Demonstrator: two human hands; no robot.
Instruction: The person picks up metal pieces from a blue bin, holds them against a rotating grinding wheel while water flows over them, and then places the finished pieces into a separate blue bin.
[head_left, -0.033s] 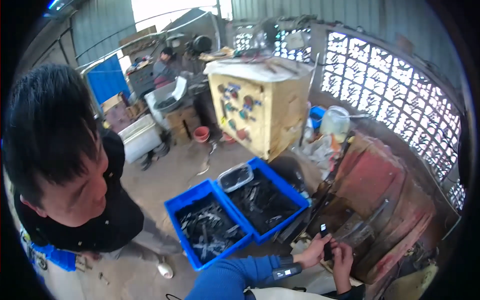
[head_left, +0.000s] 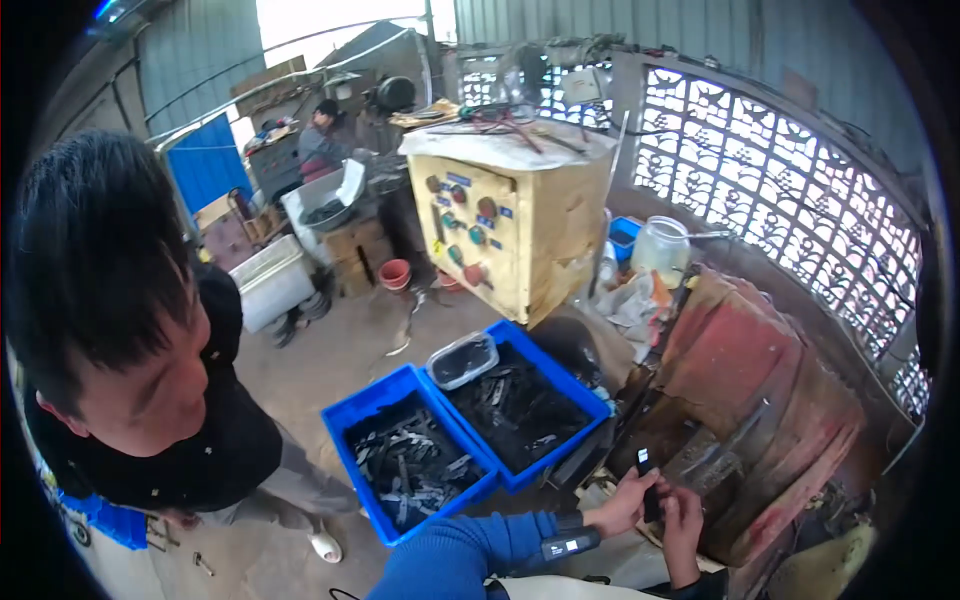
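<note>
Your left hand [head_left: 622,505] is closed around a dark handheld device [head_left: 651,502], thumb along its side, its small lit screen turned up at the top end; your right hand [head_left: 684,522] is just beside it, fingers bent and narrow, fingertips near the device's lower part; whether they touch it you cannot tell from this view; the device thus sits between your two hands, toward the lower right of the view, in front of a worn reddish-brown sheet [head_left: 735,340] that slopes and folds at the right; your left forearm wears a blue knitted sleeve [head_left: 435,560], with a dark wrist unit [head_left: 571,544] strapped near the hand; ahead and to your left, two blue crates stand side by side; the left crate [head_left: 368,396] holds dark material with greyish strips strewn over it; the right crate [head_left: 555,364] holds similar dark stuff, and a clear tub [head_left: 468,376] with dark contents rests over its near left corner, tilted; beyond them stands a cream control cabinet [head_left: 560,240] with coloured knobs on its front; a reddish pot [head_left: 395,275] is on the floor to its left; a person in a black top [head_left: 190,455] stands close on your left; another person [head_left: 318,145] is far back near machinery, hands too small to read.
</note>
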